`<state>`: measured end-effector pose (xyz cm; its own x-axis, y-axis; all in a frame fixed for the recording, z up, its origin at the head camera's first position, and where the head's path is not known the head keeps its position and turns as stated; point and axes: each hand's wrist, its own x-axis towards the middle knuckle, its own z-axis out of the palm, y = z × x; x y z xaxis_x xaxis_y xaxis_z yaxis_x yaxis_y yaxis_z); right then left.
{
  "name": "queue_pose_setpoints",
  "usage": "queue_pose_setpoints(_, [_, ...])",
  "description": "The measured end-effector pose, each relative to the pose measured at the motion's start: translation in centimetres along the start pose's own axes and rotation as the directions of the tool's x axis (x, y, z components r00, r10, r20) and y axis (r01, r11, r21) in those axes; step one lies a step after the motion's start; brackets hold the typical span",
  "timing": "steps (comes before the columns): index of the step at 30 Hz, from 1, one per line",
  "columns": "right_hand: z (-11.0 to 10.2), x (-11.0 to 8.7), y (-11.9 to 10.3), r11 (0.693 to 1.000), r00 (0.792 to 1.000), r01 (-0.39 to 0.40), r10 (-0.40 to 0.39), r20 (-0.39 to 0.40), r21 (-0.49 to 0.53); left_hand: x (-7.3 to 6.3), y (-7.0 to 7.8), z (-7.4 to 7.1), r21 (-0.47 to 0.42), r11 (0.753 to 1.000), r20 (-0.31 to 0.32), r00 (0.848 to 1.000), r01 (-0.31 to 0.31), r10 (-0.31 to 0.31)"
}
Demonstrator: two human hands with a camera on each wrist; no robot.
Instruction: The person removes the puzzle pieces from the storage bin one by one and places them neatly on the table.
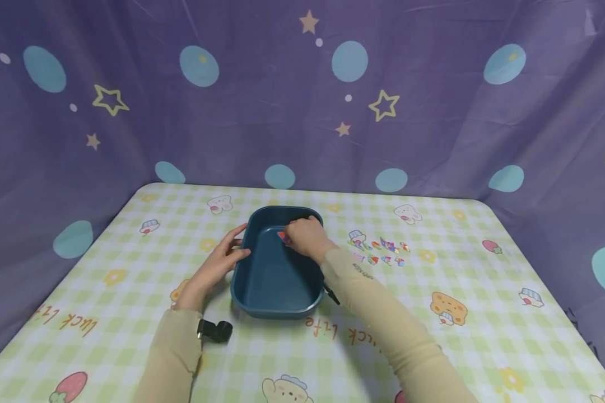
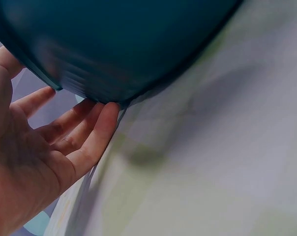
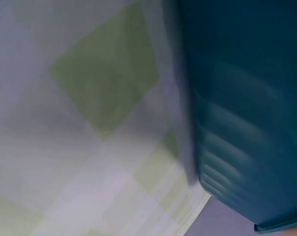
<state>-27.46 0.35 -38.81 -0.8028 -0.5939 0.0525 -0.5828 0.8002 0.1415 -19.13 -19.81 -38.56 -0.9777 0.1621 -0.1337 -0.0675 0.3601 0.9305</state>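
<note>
A deep teal plastic box (image 1: 277, 280) with rounded corners stands on the table. My left hand (image 1: 217, 266) holds its left side, thumb over the rim and fingers against the outer wall. In the left wrist view the fingertips (image 2: 108, 114) touch the outside of the box (image 2: 114, 44). My right hand (image 1: 305, 236) reaches inside near the far right corner, fingers curled. It pinches a small red and purple flat piece (image 1: 282, 236), partly hidden by the hand. The right wrist view shows mostly the box's outer wall (image 3: 242, 123).
Right of the box lie several small colourful sticker-like pieces (image 1: 389, 245), in two loose rows. A green and white checked cloth (image 1: 484, 347) with printed cartoons covers the table. Behind hangs a purple curtain (image 1: 292, 151) with stars and dots.
</note>
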Motion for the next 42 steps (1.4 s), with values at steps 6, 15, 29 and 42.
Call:
queue_pose_setpoints(6, [0.1, -0.1, 0.0, 1.0, 1.0, 0.019, -0.019, -0.013, 0.005, -0.1, -0.2, 0.1, -0.003, 1.0, -0.004, 1.0, 0.006, -0.006])
queue_pose_setpoints(15, [-0.1, -0.4, 0.2, 0.999, 0.996, 0.038, -0.035, -0.081, 0.032, 0.0, -0.3, 0.1, -0.02, 1.0, -0.001, 1.0, -0.005, 0.004])
queue_pose_setpoints(29, [-0.5, -0.6, 0.9, 0.975, 0.991, 0.077, -0.053, -0.121, 0.206, 0.1, -0.2, -0.1, -0.016, 1.0, 0.001, 1.0, -0.009, 0.009])
queue_pose_setpoints(42, [-1.0, -2.2, 2.2, 0.928, 0.979, 0.09, -0.015, -0.205, 0.361, 0.0, 0.0, -0.2, 0.005, 1.0, 0.001, 1.0, -0.001, 0.001])
